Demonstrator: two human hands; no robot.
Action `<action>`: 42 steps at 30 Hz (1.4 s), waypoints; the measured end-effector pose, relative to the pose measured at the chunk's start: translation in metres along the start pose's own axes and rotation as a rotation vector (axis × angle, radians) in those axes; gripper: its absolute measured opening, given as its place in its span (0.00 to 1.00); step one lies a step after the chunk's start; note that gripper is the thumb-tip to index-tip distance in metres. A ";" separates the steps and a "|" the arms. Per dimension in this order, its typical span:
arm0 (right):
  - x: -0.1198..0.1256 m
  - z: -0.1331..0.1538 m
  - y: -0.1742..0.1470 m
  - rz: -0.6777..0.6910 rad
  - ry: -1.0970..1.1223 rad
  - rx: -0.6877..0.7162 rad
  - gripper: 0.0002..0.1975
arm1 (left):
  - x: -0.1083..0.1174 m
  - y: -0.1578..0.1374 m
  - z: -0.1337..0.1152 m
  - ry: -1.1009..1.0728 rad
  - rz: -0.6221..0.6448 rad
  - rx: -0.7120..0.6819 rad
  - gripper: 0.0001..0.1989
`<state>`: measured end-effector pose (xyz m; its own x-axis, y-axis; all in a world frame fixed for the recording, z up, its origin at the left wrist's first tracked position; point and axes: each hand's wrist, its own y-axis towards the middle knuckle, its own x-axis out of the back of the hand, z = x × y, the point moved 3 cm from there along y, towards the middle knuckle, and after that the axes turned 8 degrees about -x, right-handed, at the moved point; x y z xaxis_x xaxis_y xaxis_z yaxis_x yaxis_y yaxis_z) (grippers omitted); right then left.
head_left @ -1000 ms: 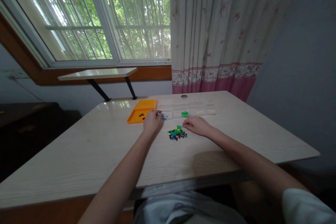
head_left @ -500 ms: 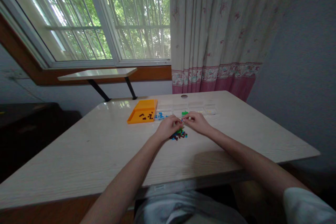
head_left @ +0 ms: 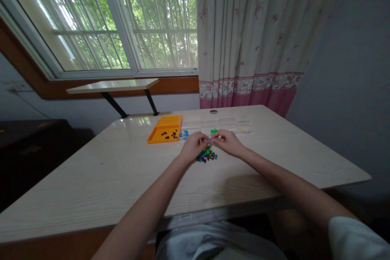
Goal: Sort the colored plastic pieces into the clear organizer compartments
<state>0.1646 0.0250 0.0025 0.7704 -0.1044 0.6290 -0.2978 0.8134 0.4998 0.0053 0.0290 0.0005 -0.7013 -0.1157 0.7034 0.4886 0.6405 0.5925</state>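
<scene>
My left hand (head_left: 194,146) and my right hand (head_left: 229,142) meet fingertip to fingertip above the table, both closed in a pinch. Between them shows a tiny blue piece (head_left: 210,139), probably a toy brick; the fingers hide most of it. Just below lies a loose pile of small brown, green and blue pieces (head_left: 207,155), partly behind my left hand. Beyond the fingers, a green piece (head_left: 214,131) sits in a clear compartment box (head_left: 231,122).
An open orange case (head_left: 164,122) with several dark brown pieces (head_left: 173,134) stands left of my hands. Blue pieces (head_left: 184,133) lie beside it. A raised shelf (head_left: 115,85) on dark legs is at the table's (head_left: 122,187) back left, below the window.
My fingertips have drawn closer together around the small blue piece, my left hand shifting slightly. The pile and the boxes stay where they were.
</scene>
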 end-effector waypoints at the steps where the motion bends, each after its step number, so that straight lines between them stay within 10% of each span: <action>1: 0.000 0.000 0.000 -0.003 -0.003 -0.002 0.07 | 0.000 0.000 0.000 -0.002 -0.008 0.001 0.07; 19: 0.001 0.001 -0.001 -0.003 -0.041 0.006 0.07 | 0.006 0.001 -0.002 -0.005 -0.080 -0.013 0.04; 28: -0.009 -0.007 -0.005 0.289 -0.175 0.014 0.07 | 0.036 0.003 -0.007 -0.005 -0.362 -0.041 0.07; 42: -0.009 -0.009 -0.007 0.305 -0.225 0.046 0.06 | 0.045 0.000 -0.018 0.048 -0.498 0.010 0.09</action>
<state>0.1646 0.0256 -0.0114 0.5008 0.0118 0.8655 -0.5235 0.8004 0.2920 -0.0173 0.0106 0.0394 -0.8234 -0.4441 0.3532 0.0949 0.5060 0.8573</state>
